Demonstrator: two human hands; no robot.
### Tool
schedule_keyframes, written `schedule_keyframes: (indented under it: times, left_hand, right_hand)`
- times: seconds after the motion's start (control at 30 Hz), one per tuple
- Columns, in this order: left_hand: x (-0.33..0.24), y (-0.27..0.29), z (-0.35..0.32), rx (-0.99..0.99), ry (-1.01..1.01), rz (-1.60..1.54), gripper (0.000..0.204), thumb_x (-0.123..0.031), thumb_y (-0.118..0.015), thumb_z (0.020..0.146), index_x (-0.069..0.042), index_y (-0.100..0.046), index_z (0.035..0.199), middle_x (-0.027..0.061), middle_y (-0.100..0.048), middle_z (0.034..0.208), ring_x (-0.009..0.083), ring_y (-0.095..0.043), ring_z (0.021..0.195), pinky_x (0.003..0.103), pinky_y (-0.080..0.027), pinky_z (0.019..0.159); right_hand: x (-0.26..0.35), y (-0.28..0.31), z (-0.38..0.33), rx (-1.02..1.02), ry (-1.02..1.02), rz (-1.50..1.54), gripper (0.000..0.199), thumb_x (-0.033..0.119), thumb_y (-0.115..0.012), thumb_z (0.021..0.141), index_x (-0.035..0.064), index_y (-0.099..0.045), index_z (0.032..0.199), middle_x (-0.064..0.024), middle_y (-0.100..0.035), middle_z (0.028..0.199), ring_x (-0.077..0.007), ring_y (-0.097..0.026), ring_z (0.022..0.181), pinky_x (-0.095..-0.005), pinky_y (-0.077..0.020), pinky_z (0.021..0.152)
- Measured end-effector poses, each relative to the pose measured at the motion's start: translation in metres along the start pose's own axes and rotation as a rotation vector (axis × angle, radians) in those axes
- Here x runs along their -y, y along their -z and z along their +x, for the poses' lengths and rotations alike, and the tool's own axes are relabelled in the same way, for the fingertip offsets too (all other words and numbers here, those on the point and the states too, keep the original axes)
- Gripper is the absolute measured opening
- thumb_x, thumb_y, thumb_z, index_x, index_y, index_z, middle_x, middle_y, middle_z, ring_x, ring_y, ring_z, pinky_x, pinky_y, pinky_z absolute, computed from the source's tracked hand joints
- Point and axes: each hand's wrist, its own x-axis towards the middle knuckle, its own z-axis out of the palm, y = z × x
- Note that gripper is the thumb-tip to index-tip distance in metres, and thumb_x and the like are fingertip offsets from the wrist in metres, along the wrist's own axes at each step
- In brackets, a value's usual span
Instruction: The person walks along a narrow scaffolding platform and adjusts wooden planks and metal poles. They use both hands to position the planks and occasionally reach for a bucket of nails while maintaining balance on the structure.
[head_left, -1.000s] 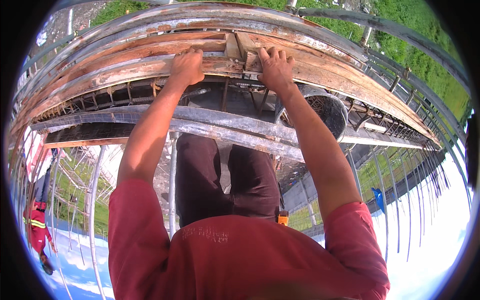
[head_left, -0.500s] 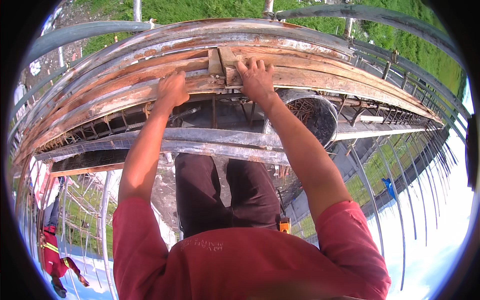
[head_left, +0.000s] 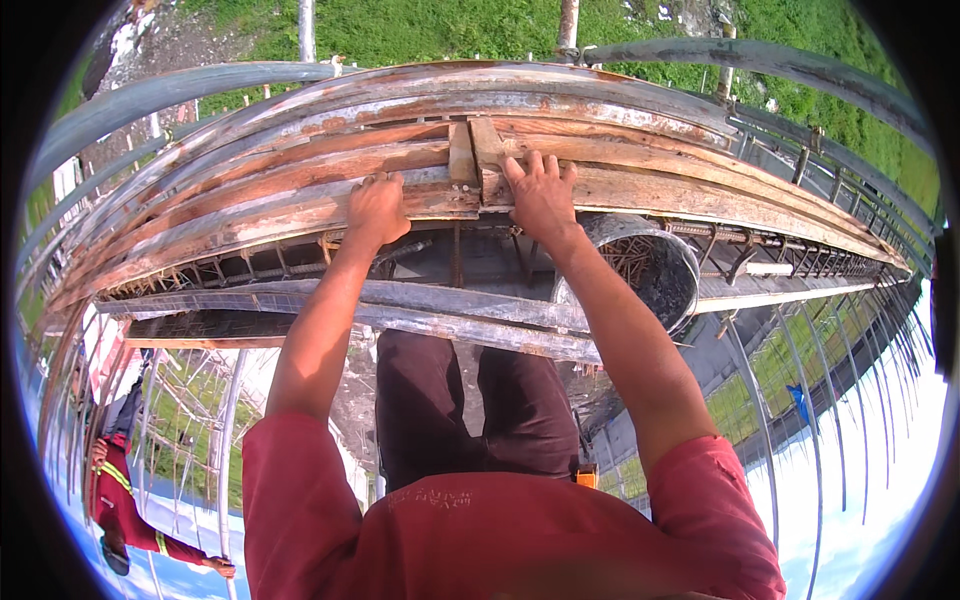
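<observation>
My left hand (head_left: 378, 208) is curled over the near edge of a weathered wooden plank (head_left: 435, 200), its fingers bent and partly hidden. To its right, my right hand (head_left: 542, 195) lies on another plank (head_left: 640, 190) with the fingers spread. The two planks meet between my hands, where short upright wood pieces (head_left: 488, 145) cross them. Just below my right wrist is a grey, mortar-stained bucket (head_left: 686, 285) holding rust-brown thin pieces too small to name.
Grey-stained beams (head_left: 450, 300) run across in front of my legs. Rusty rebar (head_left: 790, 258) lies below the planks. Metal pipe rails (head_left: 760, 58) stand beyond, above grass. A person in a red top (head_left: 130, 505) is at the lower left, one hand at a pole (head_left: 232, 420).
The whole view has shifted, so everything sits further right and lower. Both my hands keep their places on the planks. The person at the left has stretched an arm to a pole.
</observation>
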Motion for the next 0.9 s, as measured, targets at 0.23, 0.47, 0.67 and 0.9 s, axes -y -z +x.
schedule_keyframes:
  times: [0.23,0.47,0.67,0.9]
  left_hand:
    - [0.004,0.002,0.006,-0.008,-0.038,0.032,0.046,-0.005,-0.074,0.068,0.001,-0.061,0.112,0.0241,-0.069,0.111,0.0429,-0.066,0.108,0.051,-0.054,0.093]
    - [-0.005,0.020,0.012,0.079,0.010,-0.001,0.044,-0.007,-0.073,0.075,0.000,-0.063,0.117,0.0243,-0.068,0.119,0.0406,-0.065,0.113,0.048,-0.052,0.097]
    - [-0.011,0.031,0.015,0.114,0.035,0.036,0.044,-0.011,-0.078,0.075,-0.001,-0.062,0.115,0.0237,-0.068,0.120,0.0403,-0.065,0.114,0.048,-0.054,0.095]
    - [-0.003,0.011,0.006,-0.007,-0.041,0.030,0.042,-0.007,-0.076,0.070,-0.001,-0.063,0.109,0.0199,-0.068,0.112,0.0397,-0.066,0.108,0.049,-0.054,0.093]
  right_hand:
    - [0.002,0.003,-0.004,-0.019,0.000,-0.018,0.042,0.018,-0.066,0.090,0.0233,-0.054,0.130,-0.0133,-0.057,0.133,-0.0336,-0.056,0.122,-0.0642,-0.0376,0.104]
    - [-0.002,0.003,-0.004,-0.008,0.014,0.039,0.032,0.020,-0.060,0.095,0.0254,-0.057,0.127,-0.0107,-0.059,0.119,-0.0333,-0.057,0.117,-0.0633,-0.0375,0.101]
    - [-0.003,0.005,-0.002,0.065,-0.004,0.073,0.055,0.017,-0.071,0.083,0.0252,-0.053,0.134,-0.0124,-0.055,0.130,-0.0342,-0.053,0.125,-0.0626,-0.0382,0.104]
    - [-0.002,0.004,-0.002,0.001,-0.001,0.053,0.034,0.015,-0.059,0.095,0.0257,-0.055,0.127,-0.0105,-0.059,0.124,-0.0337,-0.056,0.122,-0.0647,-0.0360,0.104]
